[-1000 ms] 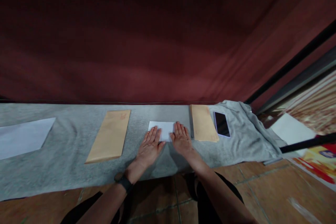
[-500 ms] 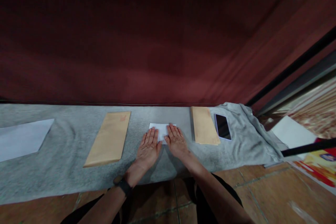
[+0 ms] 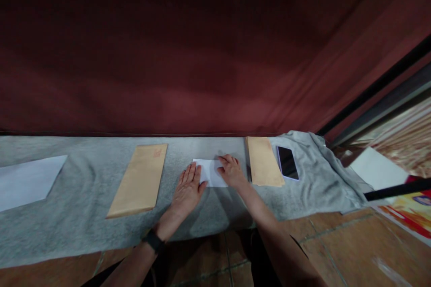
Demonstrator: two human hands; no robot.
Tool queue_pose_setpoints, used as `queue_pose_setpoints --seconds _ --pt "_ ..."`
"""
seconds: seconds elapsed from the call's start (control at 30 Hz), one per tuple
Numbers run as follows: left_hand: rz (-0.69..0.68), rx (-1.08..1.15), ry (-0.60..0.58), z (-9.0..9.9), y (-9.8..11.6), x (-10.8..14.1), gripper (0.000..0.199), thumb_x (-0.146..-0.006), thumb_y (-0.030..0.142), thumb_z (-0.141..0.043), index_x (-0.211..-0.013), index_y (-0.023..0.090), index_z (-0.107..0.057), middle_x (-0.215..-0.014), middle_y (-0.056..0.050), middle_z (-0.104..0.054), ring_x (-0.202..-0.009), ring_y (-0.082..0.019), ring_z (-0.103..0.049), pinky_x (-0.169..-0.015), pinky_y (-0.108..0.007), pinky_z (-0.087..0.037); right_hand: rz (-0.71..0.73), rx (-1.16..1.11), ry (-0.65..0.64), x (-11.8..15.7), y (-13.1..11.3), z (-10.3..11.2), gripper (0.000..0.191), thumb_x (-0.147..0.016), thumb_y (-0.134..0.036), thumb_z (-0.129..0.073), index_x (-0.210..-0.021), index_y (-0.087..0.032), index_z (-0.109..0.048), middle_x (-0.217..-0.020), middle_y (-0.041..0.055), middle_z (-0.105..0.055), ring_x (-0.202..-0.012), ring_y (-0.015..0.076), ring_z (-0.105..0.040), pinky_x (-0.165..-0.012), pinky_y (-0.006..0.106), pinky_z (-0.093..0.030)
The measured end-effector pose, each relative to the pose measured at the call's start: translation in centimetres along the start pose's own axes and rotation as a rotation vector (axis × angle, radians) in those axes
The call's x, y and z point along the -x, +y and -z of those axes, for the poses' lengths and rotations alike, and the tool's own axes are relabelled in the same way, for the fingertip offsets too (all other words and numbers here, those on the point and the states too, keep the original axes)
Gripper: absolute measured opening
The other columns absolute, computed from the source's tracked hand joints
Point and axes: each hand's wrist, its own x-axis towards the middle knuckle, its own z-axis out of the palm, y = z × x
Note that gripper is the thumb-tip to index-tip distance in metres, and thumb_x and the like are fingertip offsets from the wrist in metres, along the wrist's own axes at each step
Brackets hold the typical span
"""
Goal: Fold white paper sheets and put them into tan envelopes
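A small folded white paper lies on the grey cloth in front of me, a faint crease down its middle. My left hand rests flat over the paper's left edge, its fingers stretched out and the thumb apart. At the paper's right side is my right hand, with bent fingers touching its upper right part. The thumb and index finger of that hand stand apart. My right palm hides the paper's right edge.
Left of my hands lies a brown envelope, and farther left a white sheet. A stack of brown envelopes and a phone lie to the right. The grey cloth ends at a dark red upright surface.
My right hand has gone from lying flat to bent fingers and shifted slightly right, baring more of the paper. The left hand stays flat and has slid slightly left.
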Motion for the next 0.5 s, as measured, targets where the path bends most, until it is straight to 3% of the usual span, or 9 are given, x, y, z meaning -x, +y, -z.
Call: queue_pose_setpoints --seconds 0.13,0.27,0.4,0.5 --pt "0.013 0.076 -0.014 0.0 -0.8 -0.8 0.062 -0.096 0.033 -0.048 -0.151 0.007 -0.044 -0.162 -0.021 -0.038 -0.144 -0.033 -0.046 -0.116 -0.046 -0.040 -0.094 -0.133 0.000 -0.3 0.4 0.3 0.043 -0.087 -0.023 -0.063 -0.130 -0.025 -0.067 -0.129 0.0101 -0.065 -0.119 0.0286 -0.055 -0.105 0.042 -0.040" --pt "0.052 0.199 0.011 0.1 -1.4 -1.6 0.066 -0.089 0.027 -0.055 -0.152 0.011 -0.042 -0.162 -0.019 -0.039 -0.143 -0.031 -0.047 -0.115 -0.045 -0.041 -0.132 -0.417 -0.001 -0.6 1.0 0.3 0.024 -0.081 -0.012 -0.059 -0.096 -0.022 -0.075 -0.103 0.0072 -0.073 -0.111 0.0256 -0.061 -0.103 0.038 -0.043" --pt "0.166 0.456 0.092 0.4 -1.6 -2.3 0.069 -0.088 0.028 -0.058 -0.153 0.015 -0.039 -0.155 -0.016 -0.050 -0.140 -0.029 -0.050 -0.115 -0.045 -0.043 -0.183 -0.633 -0.022 -0.8 1.7 0.3 0.011 -0.080 -0.015 -0.059 -0.081 -0.021 -0.069 -0.082 0.0030 -0.071 -0.084 0.0219 -0.067 -0.082 0.035 -0.053" --pt "0.322 0.728 0.189 0.8 -1.5 -2.9 0.074 -0.092 0.034 -0.056 -0.158 0.016 -0.028 -0.146 -0.019 -0.057 -0.121 -0.028 -0.065 -0.100 -0.044 -0.055 -0.219 -0.800 -0.055 -0.7 2.1 0.7 0.007 -0.082 -0.026 -0.061 -0.081 -0.020 -0.064 -0.074 0.0001 -0.067 -0.068 0.0183 -0.065 -0.061 0.029 -0.054"
